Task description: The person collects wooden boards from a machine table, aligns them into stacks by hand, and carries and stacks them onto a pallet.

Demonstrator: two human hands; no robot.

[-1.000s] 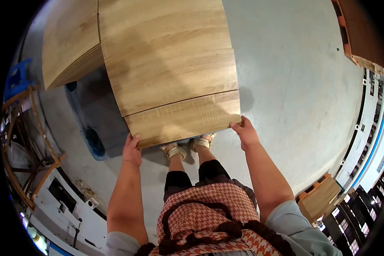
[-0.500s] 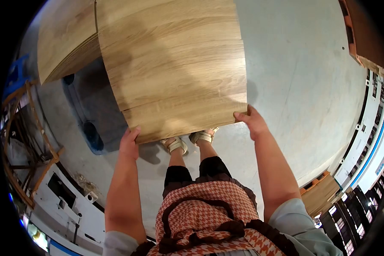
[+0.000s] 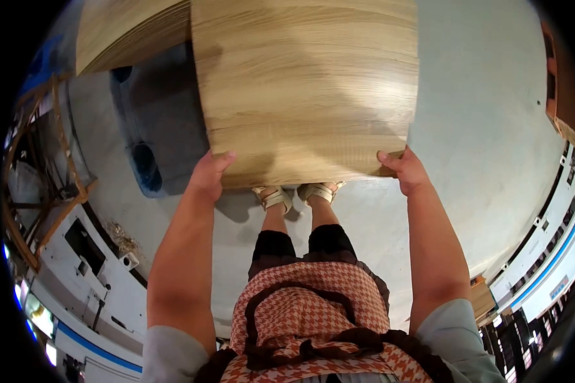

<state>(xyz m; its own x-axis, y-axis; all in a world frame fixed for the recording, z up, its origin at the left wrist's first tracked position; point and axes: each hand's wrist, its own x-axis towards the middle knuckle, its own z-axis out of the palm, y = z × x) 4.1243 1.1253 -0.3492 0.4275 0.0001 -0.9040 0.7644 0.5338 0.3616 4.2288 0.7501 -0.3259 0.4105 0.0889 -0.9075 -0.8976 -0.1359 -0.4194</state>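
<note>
A light wood-grain board [image 3: 306, 150] lies across the middle, its near edge above my sandalled feet. My left hand [image 3: 214, 171] grips its near left corner, thumb on top and fingers hidden beneath. At the near right corner my right hand [image 3: 404, 167] holds the board the same way. Beyond it spreads a larger wood-grain surface [image 3: 300, 51]; the seam between them is faint. To the upper left is a stack of similar boards [image 3: 134, 29], its layered edge showing.
Under the boards, a dark blue-grey pallet [image 3: 166, 115] shows at the left. A wooden frame [image 3: 61, 147] and a blue stool [image 3: 41, 64] stand far left. Brown boards [image 3: 572, 83] are at the right edge. White machinery [image 3: 102, 274] lies lower left, with more [image 3: 543, 242] at the right.
Both hands and the held board have shifted right and up in the view. The visible gap between the held board and the surface beyond has closed to a faint line.
</note>
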